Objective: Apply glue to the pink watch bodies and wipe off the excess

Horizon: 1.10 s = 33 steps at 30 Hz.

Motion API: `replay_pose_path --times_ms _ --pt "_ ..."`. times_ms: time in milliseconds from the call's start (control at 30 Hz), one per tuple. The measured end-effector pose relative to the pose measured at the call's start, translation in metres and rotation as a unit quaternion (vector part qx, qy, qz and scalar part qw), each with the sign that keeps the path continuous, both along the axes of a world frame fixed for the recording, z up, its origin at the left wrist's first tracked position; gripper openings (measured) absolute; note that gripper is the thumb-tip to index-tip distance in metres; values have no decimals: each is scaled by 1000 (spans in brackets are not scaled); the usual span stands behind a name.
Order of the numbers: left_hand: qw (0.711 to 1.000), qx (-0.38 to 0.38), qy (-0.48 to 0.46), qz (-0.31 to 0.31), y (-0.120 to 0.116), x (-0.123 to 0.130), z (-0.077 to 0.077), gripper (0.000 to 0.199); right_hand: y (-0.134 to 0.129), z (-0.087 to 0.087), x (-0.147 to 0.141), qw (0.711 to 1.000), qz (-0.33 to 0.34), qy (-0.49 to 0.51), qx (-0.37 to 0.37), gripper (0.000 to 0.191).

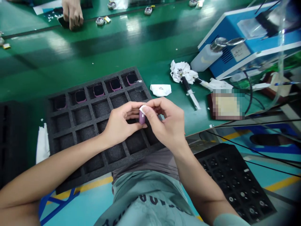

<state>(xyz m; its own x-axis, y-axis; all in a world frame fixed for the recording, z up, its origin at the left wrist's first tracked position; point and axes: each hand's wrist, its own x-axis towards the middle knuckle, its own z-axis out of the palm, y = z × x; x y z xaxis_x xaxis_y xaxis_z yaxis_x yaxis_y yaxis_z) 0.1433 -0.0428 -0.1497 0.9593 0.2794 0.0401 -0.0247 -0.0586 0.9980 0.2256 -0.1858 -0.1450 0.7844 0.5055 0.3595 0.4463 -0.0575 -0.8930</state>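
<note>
A small purple watch case, seen edge-on, is held between the thumb and fingers of my left hand. My right hand pinches a white wipe against its upper edge. Both hands are above a dark foam tray with square pockets. Several purple-rimmed watch cases with dark faces lie in its far row, among them one watch case near the middle. A thin clear piece lies by the far right pocket. The fingers hide part of the held case.
Right of the tray are a folded white wipe, a crumpled wipe, a syringe, a pump bottle and a blue machine. Another person's hand works across the bench. A second black tray sits lower right.
</note>
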Motion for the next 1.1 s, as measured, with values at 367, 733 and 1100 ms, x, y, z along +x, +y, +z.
replay_pose_path --times_ms 367,733,1100 --pt "991 -105 60 -49 6 4 4 72 0 2 4 996 -3 76 39 11" --pt "978 -150 112 -89 8 4 10 81 -4 1 6 996 8 73 42 11" --pt "983 -105 100 -116 13 7 11 63 -11 0 8 999 36 -2 19 8"
